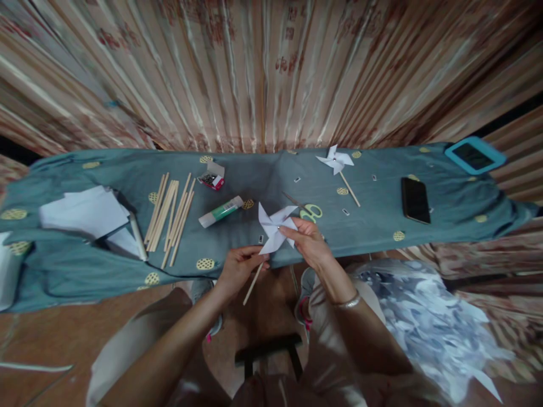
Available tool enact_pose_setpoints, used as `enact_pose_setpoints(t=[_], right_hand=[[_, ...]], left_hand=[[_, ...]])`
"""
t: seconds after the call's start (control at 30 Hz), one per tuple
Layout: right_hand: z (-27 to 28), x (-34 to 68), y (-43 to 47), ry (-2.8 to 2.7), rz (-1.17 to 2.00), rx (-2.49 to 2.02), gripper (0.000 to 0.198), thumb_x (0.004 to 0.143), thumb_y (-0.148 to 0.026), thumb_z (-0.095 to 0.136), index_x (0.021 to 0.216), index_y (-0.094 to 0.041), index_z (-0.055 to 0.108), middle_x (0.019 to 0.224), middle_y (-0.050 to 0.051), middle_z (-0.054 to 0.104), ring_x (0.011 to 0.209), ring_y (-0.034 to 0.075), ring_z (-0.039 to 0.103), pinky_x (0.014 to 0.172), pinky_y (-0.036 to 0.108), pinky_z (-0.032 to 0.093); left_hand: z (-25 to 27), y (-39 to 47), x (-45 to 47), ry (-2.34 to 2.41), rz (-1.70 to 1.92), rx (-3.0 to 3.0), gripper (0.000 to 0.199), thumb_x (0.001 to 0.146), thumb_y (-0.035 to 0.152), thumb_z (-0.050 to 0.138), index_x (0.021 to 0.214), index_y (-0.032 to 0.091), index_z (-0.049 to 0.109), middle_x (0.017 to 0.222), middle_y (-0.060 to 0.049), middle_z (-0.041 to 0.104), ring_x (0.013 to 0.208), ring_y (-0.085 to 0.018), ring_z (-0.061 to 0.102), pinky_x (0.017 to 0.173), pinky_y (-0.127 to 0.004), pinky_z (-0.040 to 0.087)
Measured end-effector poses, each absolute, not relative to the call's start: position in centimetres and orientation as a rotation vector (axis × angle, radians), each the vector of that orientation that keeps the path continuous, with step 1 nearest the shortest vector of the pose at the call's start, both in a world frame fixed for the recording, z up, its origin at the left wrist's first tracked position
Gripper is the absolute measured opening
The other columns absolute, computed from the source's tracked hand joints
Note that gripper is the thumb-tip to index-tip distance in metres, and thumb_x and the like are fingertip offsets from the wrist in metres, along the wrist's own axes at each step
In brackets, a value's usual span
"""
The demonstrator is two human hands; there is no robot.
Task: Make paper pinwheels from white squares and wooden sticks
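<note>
A white paper pinwheel (pixel 274 229) with a small pin at its centre is held up over the table's near edge. My left hand (pixel 241 270) is closed around its thin wooden stick (pixel 253 285), just below the blades. At the pinwheel's right side my right hand (pixel 309 240) pinches the paper near the pin, thumb close to the centre. Just behind lie scissors (pixel 311 211) with yellow-green handles. A green and white glue stick (pixel 221 212) lies to the left.
Several wooden sticks (pixel 169 217), white paper sheets (pixel 87 212) and an open box of pins (pixel 212 177) lie on the left. Another pinwheel (pixel 336 160), a phone (pixel 416 199) and a blue-framed tablet (pixel 475 155) are rightward. A bag of paper scraps (pixel 432 322) stands on the floor.
</note>
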State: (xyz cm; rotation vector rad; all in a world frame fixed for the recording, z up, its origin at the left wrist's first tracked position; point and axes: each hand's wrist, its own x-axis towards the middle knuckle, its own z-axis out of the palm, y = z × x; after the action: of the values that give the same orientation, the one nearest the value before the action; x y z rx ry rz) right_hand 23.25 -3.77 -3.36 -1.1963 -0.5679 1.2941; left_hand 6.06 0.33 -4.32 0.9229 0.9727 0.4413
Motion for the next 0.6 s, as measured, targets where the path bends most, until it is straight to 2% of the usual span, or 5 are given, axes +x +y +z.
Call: enact_pose_setpoints(t=[0.17,0.3,0.5,0.6], right_hand=[[-3.2,23.4,-3.5,-0.632,1.382,-1.25,0.034,0.055,-0.04,0.087,0.08,-0.019,0.076,0.072,0.0,0.075,0.066,0.014,0.064,0.069,0.027,0.047],[-3.0,23.9,-2.9,-0.685,1.477,-1.31,0.036,0.05,-0.039,0.089,0.075,-0.017,0.075,0.066,-0.001,0.073,0.063,0.013,0.063,0.069,0.026,0.047],[-2.9,25.0,-2.1,-0.782,1.568,-1.525,0.04,0.043,-0.041,0.09,0.068,-0.014,0.073,0.063,0.0,0.071,0.057,0.011,0.059,0.061,0.025,0.045],[-2.6,25.6,-1.6,-0.945,1.56,-1.707,0.04,0.042,-0.042,0.089,0.063,-0.014,0.07,0.057,-0.002,0.066,0.054,0.01,0.053,0.056,0.023,0.04]], left_hand=[[-4.4,-0.2,5.6,0.899,0.376,1.014,0.029,0.057,0.041,0.082,0.067,0.014,0.076,0.055,-0.002,0.067,0.053,-0.011,0.055,0.055,-0.022,0.04],[-4.7,-1.2,5.7,0.887,0.442,0.961,0.031,0.058,0.044,0.083,0.068,0.015,0.076,0.058,-0.002,0.067,0.055,-0.012,0.057,0.058,-0.023,0.044],[-5.3,-2.7,6.1,0.912,0.456,0.681,0.045,0.038,0.044,0.093,0.07,0.015,0.078,0.067,-0.003,0.072,0.057,-0.013,0.063,0.064,-0.027,0.053],[-5.5,-3.2,6.0,0.918,0.43,0.617,0.048,0.035,0.041,0.094,0.071,0.015,0.078,0.067,-0.004,0.073,0.058,-0.014,0.065,0.064,-0.027,0.054]])
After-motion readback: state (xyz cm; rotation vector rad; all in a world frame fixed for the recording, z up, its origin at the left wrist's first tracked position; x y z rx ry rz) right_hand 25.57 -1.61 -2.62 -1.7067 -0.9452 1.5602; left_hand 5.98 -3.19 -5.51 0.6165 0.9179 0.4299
